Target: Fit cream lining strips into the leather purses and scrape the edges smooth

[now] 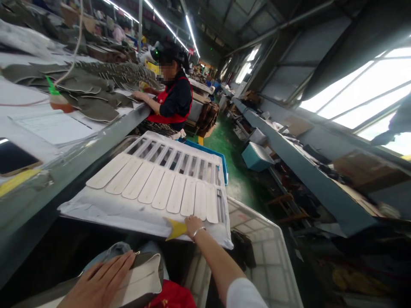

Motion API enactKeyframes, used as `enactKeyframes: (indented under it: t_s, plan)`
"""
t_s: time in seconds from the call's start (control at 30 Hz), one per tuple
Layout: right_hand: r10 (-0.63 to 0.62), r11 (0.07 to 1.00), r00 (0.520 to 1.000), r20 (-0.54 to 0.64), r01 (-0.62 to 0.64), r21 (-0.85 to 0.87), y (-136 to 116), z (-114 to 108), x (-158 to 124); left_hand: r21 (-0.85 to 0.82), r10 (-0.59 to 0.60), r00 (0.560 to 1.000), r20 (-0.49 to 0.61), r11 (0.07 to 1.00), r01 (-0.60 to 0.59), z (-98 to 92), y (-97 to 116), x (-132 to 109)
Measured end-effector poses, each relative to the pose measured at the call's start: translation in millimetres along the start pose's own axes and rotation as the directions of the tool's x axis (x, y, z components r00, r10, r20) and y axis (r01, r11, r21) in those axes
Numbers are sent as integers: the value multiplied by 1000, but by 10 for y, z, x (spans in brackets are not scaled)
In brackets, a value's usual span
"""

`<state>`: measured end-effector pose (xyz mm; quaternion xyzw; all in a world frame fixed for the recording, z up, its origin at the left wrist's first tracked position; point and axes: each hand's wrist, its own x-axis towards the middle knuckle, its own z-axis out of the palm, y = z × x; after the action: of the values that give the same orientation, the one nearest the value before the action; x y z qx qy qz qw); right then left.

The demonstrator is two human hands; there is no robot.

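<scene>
My left hand (pixel 101 282) lies flat, fingers stretched out, on a stack of grey and white shoe pieces (pixel 141 278) in my lap. My right hand (pixel 192 225), a bracelet on its wrist, is closed round a yellow scraper (pixel 176 229) that rests on the near edge of a white slotted tray (pixel 180 158). A row of several cream insole-shaped strips (pixel 150 186) lies side by side across that tray, just beyond my right hand.
A long workbench (pixel 64 128) on the left carries several olive shoe pieces, a small bottle (pixel 56 100) and a phone (pixel 14 158). A co-worker in a red apron (pixel 173 98) sits farther along. A white crate (pixel 260 256) and blue bins (pixel 255 156) stand beside the green floor aisle.
</scene>
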<state>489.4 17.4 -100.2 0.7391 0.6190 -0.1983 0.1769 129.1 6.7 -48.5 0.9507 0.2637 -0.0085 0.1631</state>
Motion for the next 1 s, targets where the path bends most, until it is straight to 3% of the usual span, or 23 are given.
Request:
enactKeyframes:
  t_s: [0.13, 0.3, 0.43, 0.5, 0.63, 0.8, 1.0]
  plan:
    - [-70, 992, 992, 105, 81, -101, -6, -89, 160, -47, -88, 983, 162, 994, 97, -295, 172, 63]
    - [-85, 978, 954, 287, 135, -158, -86, -221, 347, -104, -181, 919, 350, 968, 230, -660, 322, 251]
    - [-110, 971, 928, 356, 176, -160, -123, -290, 348, -229, -45, 957, 286, 967, 113, -752, 378, 434]
    - [-136, 969, 931, 338, 196, -148, -127, -300, 319, -221, 51, 965, 256, 975, 7, -773, 422, 532]
    - [-163, 967, 936, 310, 214, -136, -115, -302, 292, -195, 188, 931, 314, 972, -130, -775, 470, 658]
    - [-168, 970, 939, 302, 212, -121, -99, -305, 267, -153, 188, 926, 328, 978, -144, -622, 398, 625]
    - [-206, 977, 964, 166, 213, -27, -126, -327, -33, -137, 176, 962, 209, 979, -149, -394, 374, 558]
